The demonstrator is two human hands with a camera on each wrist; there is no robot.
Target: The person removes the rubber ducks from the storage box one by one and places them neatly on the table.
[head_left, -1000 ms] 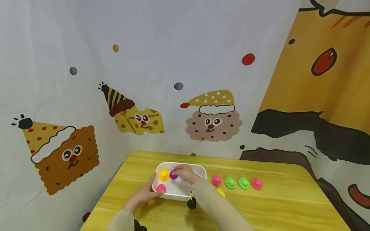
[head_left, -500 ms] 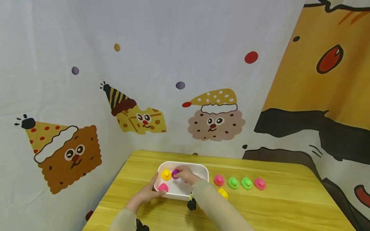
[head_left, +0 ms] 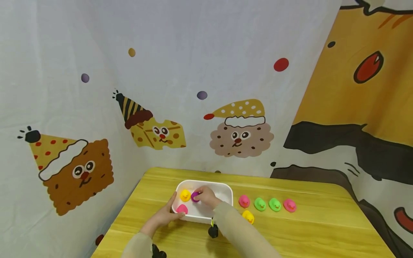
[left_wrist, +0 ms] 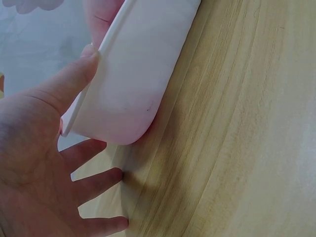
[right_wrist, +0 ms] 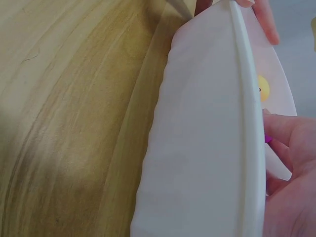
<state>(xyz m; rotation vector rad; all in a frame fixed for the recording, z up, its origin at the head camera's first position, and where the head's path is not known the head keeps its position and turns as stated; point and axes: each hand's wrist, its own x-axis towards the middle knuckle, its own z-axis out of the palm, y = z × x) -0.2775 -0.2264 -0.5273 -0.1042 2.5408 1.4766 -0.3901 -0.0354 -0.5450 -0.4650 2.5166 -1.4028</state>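
Observation:
A white plastic tub (head_left: 227,189) stands on the table, with its near outer wall also in the right wrist view. My left hand (head_left: 164,215) holds its left near corner, thumb on the near rim and the other fingers spread along the left end. Inside the tub, my right hand (head_left: 208,197) pinches a purple rubber duck (head_left: 194,196); only a sliver of that duck (right_wrist: 267,139) shows in the right wrist view. Left of it sits a yellow rubber duck (head_left: 185,195). A pink rubber duck (head_left: 182,209) lies in the corner by my left thumb.
Right of the tub, a pink duck (head_left: 244,201), two green ducks (head_left: 260,204) and another pink duck (head_left: 290,205) form a row. Nearer me is a yellow duck (head_left: 248,217), beside my right sleeve (head_left: 240,225). A printed cloth (head_left: 180,71) hangs behind the wooden table (head_left: 309,236).
The head view has shifted slightly. My right hand keeps hold of the purple duck beside the yellow one, with only a tiny shift. My left hand stays on the tub.

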